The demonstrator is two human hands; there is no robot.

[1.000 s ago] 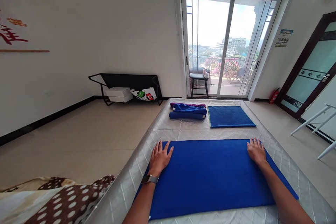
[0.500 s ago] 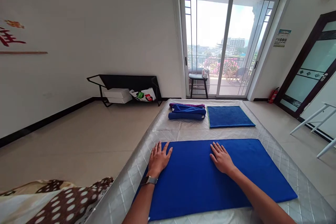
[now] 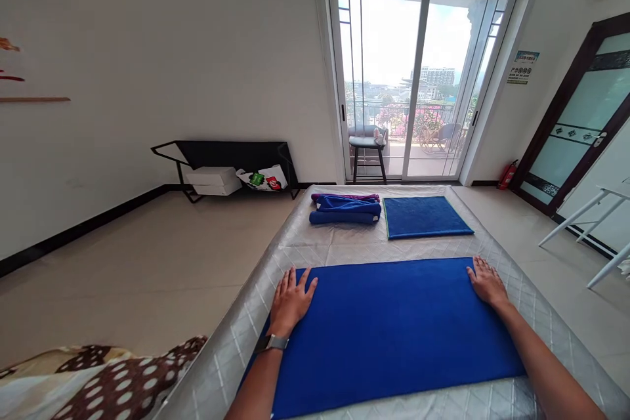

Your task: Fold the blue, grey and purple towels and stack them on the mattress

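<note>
The left hand [image 3: 290,303] lies palm down with fingers spread and nearly straight, resting on the far left corner of a blue towel [image 3: 388,335] and gripping nothing. The right hand [image 3: 488,283] is flattened too, its fingers extended and closer together, at the towel's far right corner, with nothing in its grasp. A wristwatch [image 3: 276,342] circles the left wrist. The blue towel lies flat across the near part of a silver quilted mattress [image 3: 344,246]. Beyond it, a stack of rolled and folded blue and purple towels [image 3: 345,210] sits toward the left; just beside that, on the right, lies a green-edged folded towel [image 3: 426,216]. A polka-dot blanket [image 3: 123,380] is bunched left of the mattress.
</note>
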